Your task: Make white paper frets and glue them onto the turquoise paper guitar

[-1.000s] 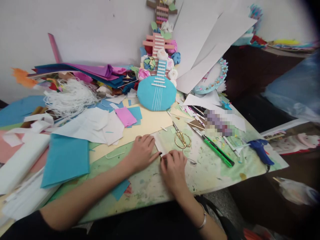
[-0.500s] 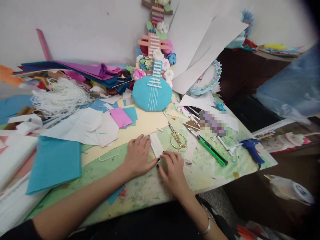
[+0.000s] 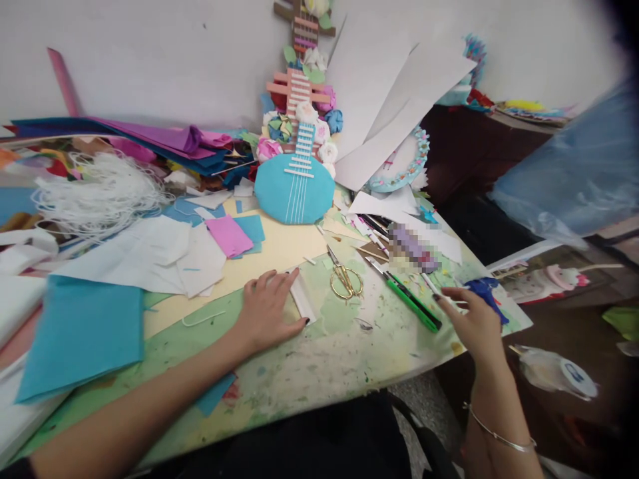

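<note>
My left hand [image 3: 267, 309] lies with its fingers spread on the green-painted tabletop, pressing along a narrow folded white strip [image 3: 301, 301]. Thumb and index fingertip rest at the strip's two ends. Off to the right, my right hand [image 3: 474, 326] hovers with thumb and fingers apart, holding nothing that I can see. It partly covers a blue glue gun [image 3: 485, 290]; whether it touches it I cannot tell. By its fingertips is a thin white stick [image 3: 430, 284]. Gold-handled scissors [image 3: 343, 276] and a green utility knife [image 3: 412, 301] lie between my hands.
A blue paper lute [image 3: 294, 189] with paper flowers leans at the back wall. Left of it are a tangle of white string [image 3: 102, 193], white paper scraps and a pink paper piece [image 3: 229, 235]. Folded blue paper [image 3: 84, 332] lies at the left. The table's edge runs close beneath my arms.
My right hand has left the white strip and moved right to the glue gun. My left hand stays on the strip. The whole view has shifted slightly.
</note>
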`<state>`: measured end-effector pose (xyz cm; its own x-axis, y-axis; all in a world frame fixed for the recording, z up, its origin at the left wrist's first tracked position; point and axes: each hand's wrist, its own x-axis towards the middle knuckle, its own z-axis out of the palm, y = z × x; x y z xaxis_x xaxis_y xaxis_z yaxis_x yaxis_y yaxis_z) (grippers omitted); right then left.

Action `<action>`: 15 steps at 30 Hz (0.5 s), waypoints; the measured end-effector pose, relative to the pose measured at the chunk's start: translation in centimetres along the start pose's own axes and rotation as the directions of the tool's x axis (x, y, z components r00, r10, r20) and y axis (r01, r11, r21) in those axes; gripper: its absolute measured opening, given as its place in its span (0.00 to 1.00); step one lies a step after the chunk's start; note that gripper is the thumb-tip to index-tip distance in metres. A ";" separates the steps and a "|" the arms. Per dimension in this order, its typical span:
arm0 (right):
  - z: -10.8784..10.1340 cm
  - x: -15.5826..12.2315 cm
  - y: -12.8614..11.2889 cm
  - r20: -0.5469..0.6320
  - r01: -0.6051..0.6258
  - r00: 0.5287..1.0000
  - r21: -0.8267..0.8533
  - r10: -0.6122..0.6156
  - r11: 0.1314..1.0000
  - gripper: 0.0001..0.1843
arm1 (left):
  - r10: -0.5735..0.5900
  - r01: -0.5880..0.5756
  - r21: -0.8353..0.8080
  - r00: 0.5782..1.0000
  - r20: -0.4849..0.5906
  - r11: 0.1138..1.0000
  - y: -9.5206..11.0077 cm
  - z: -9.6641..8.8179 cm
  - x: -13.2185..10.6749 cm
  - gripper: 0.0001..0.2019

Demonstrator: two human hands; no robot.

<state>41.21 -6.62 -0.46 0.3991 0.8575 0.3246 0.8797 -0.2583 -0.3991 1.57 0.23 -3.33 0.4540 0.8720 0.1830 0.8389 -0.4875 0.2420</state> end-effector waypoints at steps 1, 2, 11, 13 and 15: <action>0.6 -0.2 -0.4 0.073 0.058 0.996 0.007 -0.058 0.998 0.22 | -0.008 0.008 -0.006 1.000 -0.005 1.000 0.0 0.0 0.0 0.42; 1.3 -0.3 -0.8 0.121 0.110 0.987 0.007 -0.110 0.994 0.24 | -0.014 0.014 -0.012 1.000 -0.010 1.000 0.1 0.0 -0.1 0.43; 1.4 0.1 -2.7 -0.173 -0.001 0.985 -0.038 -0.006 0.999 0.19 | 0.006 -0.006 -0.022 1.000 -0.002 1.000 -0.1 -0.1 -0.1 0.42; 0.6 0.4 -2.3 -0.205 -0.027 0.979 -0.014 0.024 1.000 0.18 | 0.014 -0.014 -0.019 1.000 -0.006 1.000 -0.2 0.0 -0.1 0.42; 0.1 0.9 -1.1 -0.191 -0.075 0.979 -0.019 0.070 0.997 0.19 | 0.021 -0.021 -0.016 1.000 -0.018 1.000 -0.3 0.1 -0.1 0.42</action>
<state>40.56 -5.55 0.18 0.5016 0.7366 0.4537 0.8521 -0.3301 -0.4063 1.31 0.30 -3.52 0.4663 0.8606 0.2048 0.8240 -0.5068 0.2535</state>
